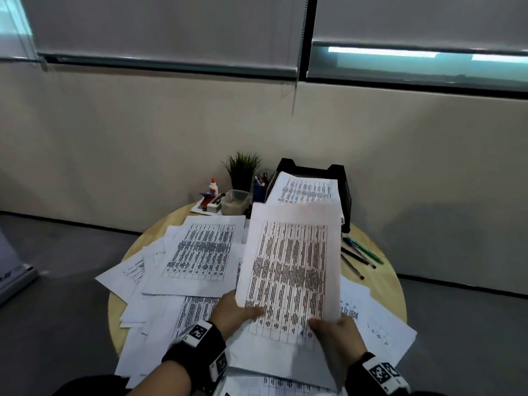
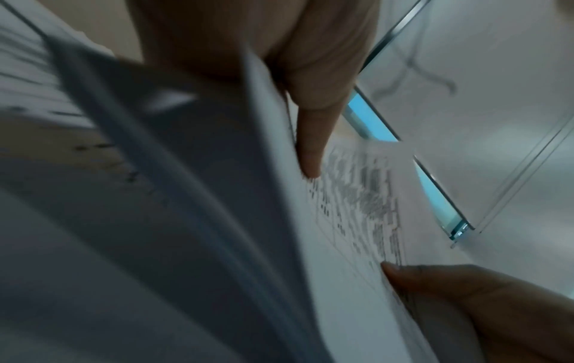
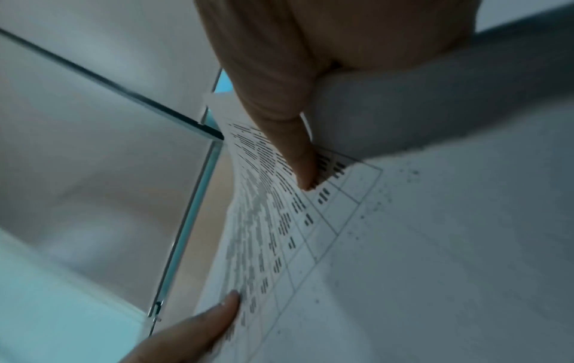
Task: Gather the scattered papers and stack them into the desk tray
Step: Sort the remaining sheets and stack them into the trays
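Both hands hold a stack of printed table sheets [image 1: 288, 270] lifted above the round wooden table [image 1: 380, 270]. My left hand [image 1: 237, 311] pinches its lower left edge, thumb on top. My right hand [image 1: 333, 327] pinches the lower right corner. In the left wrist view the left hand [image 2: 307, 157] lies with its thumb on the held sheets [image 2: 351, 221], and the right hand [image 2: 441, 289] comes in from below. In the right wrist view the right hand [image 3: 298, 159] presses the held sheets [image 3: 403, 245]. The black desk tray [image 1: 337, 174] at the table's back holds printed sheets. Several scattered papers [image 1: 200, 250] cover the table.
A small potted plant [image 1: 243, 170], a glue bottle [image 1: 213, 186], a blue pen cup [image 1: 259, 190], a clear box [image 1: 235, 201] and a stapler stand at the back left of the table. Pens [image 1: 360, 254] lie at the right, near the tray. A beige wall rises just behind.
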`<state>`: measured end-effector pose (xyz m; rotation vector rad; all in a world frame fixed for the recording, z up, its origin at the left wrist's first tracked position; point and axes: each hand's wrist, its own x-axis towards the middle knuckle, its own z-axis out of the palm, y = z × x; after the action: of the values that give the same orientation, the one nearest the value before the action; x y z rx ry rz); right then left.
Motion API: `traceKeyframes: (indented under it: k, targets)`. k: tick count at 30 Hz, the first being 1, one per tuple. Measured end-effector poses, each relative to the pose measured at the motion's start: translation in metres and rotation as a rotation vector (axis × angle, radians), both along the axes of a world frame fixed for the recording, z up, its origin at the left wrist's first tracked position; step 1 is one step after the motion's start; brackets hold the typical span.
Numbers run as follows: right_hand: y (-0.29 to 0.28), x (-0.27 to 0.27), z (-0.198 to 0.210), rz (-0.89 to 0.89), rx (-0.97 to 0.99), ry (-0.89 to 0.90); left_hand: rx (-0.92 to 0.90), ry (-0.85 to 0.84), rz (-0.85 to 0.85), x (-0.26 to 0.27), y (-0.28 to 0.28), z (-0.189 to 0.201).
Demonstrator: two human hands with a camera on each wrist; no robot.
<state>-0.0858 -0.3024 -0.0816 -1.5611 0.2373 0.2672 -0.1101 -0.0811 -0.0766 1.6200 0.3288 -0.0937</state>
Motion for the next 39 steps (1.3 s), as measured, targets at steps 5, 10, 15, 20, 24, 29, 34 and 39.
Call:
traceKeyframes:
  k: [5, 10, 15, 20, 24, 29, 34, 39]
  targets:
    - [-0.003, -0.003, -0.016, 0.018, -0.132, 0.158, 0.039, 0.054, -0.087, -0.006, 0.009, -0.012]
    - [-0.013, 0.005, -0.006, 0.049, -0.073, 0.221, 0.043, 0.182, -0.404, -0.01, 0.021, 0.0]
    - [-0.012, 0.032, 0.002, 0.079, -0.049, 0.239, -0.266, 0.385, -0.474, -0.005, 0.034, 0.013]
    - [-0.014, 0.066, 0.013, 0.162, 0.125, 0.188, -0.16, 0.261, -0.346, 0.03, 0.032, 0.021]
    - [-0.021, 0.082, 0.02, 0.294, 0.181, 0.215, -0.275, 0.26, -0.32, 0.063, 0.029, 0.022]
    - [-0.022, 0.096, 0.016, 0.327, 0.135, 0.229, -0.29, 0.235, -0.131, 0.106, 0.019, 0.016]
    - [-0.016, 0.13, 0.006, 0.008, 0.215, 0.165, -0.28, 0.203, -0.074, 0.15, 0.016, 0.008]
    - [-0.006, 0.169, 0.005, -0.123, 0.194, 0.101, -0.075, 0.071, 0.092, 0.196, 0.015, 0.003]
